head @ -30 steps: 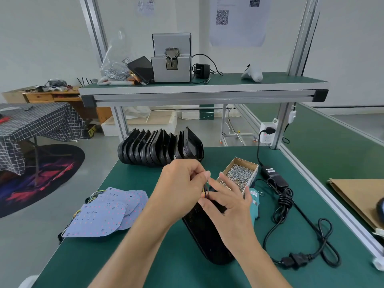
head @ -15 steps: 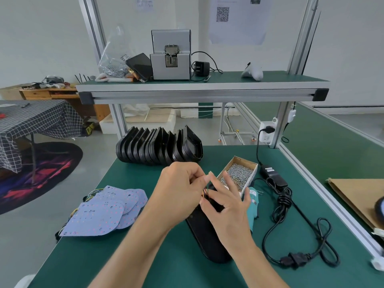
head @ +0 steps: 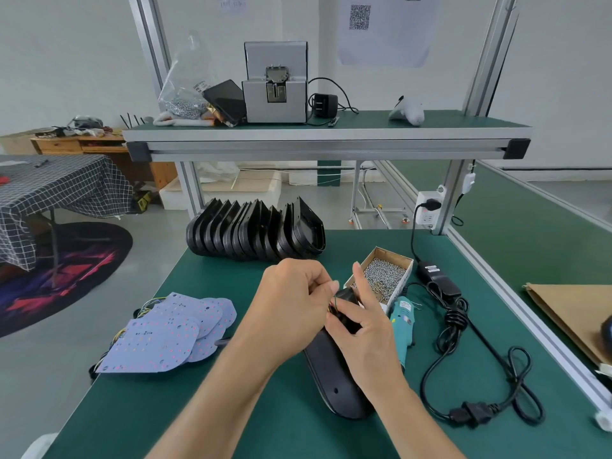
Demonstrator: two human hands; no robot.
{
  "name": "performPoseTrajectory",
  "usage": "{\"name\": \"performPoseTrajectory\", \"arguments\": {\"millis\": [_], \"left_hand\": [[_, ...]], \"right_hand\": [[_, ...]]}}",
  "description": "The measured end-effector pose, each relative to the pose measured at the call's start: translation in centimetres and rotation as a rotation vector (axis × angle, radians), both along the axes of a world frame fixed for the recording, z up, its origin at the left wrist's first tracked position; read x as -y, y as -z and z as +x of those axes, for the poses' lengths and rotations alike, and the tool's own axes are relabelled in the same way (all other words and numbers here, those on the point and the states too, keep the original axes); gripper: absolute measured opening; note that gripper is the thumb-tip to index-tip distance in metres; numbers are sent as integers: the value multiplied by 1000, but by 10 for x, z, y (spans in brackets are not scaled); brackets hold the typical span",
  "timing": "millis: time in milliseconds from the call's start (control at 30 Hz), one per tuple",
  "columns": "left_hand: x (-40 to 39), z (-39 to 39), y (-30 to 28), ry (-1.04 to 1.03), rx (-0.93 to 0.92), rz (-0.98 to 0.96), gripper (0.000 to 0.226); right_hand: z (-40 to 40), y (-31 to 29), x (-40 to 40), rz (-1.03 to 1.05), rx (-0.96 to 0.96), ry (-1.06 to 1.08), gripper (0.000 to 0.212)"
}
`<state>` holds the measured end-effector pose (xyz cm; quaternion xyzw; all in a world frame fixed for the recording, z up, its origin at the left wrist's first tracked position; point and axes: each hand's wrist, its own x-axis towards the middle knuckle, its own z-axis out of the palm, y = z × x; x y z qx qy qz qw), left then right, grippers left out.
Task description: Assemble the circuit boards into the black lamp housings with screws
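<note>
Both hands' fingers pinch thin wires point(head: 335, 301) above a glossy black, rounded lamp housing point(head: 334, 376) lying flat.

Walls: plain white point(head: 66, 54), two printed sheets point(head: 385, 28) taped up.
Floor: grey point(head: 43, 369), a dark round rug point(head: 63, 273) with red and purple patches.
Furniture: table under a checked cloth point(head: 59, 190); cluttered wooden desk point(head: 86, 145) behind it.

QR code on wall sheet point(head: 385, 28), labels on screwdriver point(head: 402, 321) & adapter point(head: 437, 276) too small to read
</note>
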<state>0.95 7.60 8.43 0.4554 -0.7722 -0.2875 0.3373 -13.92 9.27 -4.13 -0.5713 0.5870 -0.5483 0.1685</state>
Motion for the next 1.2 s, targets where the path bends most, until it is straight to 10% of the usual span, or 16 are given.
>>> {"name": "performPoseTrajectory", "arguments": {"millis": [567,767,933,1200], "left_hand": [[7,6,9,-60,-15,-16,30],[15,32,17,-88,-139,-18,24],[24,28,19,-44,-330,4,27],[22,28,14,215,-818,261,23]], "right_hand": [[-3,-2,5,10,-121,52,28],[-24,-24,-4,130,-219,-177,73],[-32,-24,-8,207,207,-354,80],[-2,-2,1,124,350,-625,81]]}}
